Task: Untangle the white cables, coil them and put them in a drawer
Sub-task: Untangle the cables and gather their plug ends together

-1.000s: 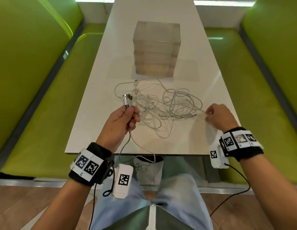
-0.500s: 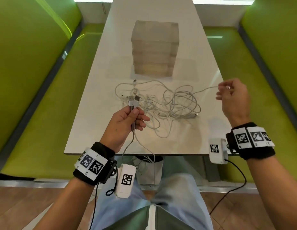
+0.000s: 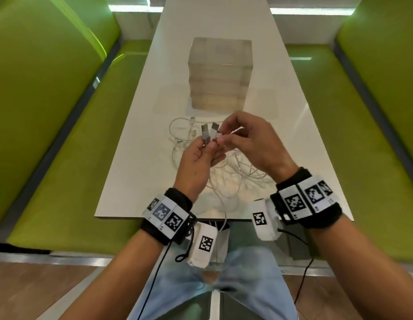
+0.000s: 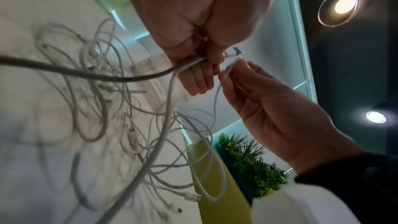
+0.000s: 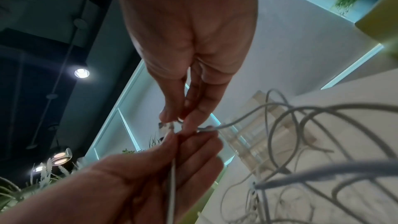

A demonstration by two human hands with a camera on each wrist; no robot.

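Observation:
A tangle of white cables (image 3: 233,174) lies on the white table (image 3: 131,176) near its front edge. My left hand (image 3: 200,158) is raised above the tangle and grips two USB plug ends (image 3: 47,135) that stick up from its fingers. My right hand (image 3: 249,144) meets it from the right and pinches a thin cable end (image 3: 233,131) against the plugs. In the left wrist view the held cable (image 4: 163,125) trails down into the cable tangle (image 4: 107,108). In the right wrist view the pinched cable (image 5: 234,122) runs off to the right. A translucent drawer unit (image 3: 220,75) stands behind the tangle.
Green bench seats (image 3: 62,135) run along both sides of the table. One cable hangs over the table's front edge (image 3: 224,225) toward my lap. Bare tabletop lies left of the tangle and beyond the drawer unit.
My right hand swung from the far right, where it pulled a cable end out, in to my left hand. My left hand rose a little with the plugs.

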